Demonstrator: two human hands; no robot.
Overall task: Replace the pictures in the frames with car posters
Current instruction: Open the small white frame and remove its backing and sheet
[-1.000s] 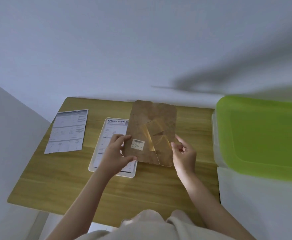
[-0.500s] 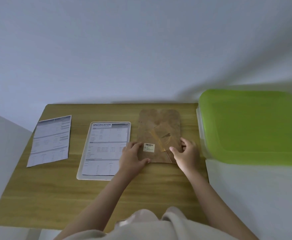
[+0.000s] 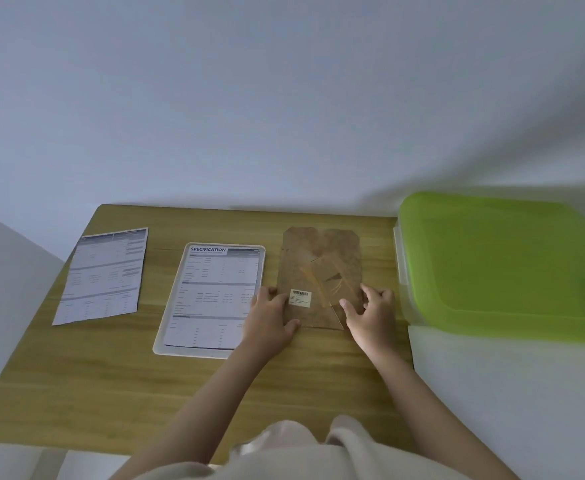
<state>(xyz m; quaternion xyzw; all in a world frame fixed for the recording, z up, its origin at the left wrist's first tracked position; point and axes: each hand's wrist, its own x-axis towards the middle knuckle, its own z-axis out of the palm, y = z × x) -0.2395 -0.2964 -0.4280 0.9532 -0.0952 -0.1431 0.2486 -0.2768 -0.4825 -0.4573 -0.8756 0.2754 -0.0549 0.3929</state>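
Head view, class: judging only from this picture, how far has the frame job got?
Done: one white frame lies open, a specification sheet in it; another sheet lies loose. In hand: the left hand and right hand touch the brown backing board lying on the table. Left: no car poster is visible; refitting remains.

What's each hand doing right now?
Left hand: pinching the brown backing board at its near-left corner.
Right hand: gripping the board's near-right edge.
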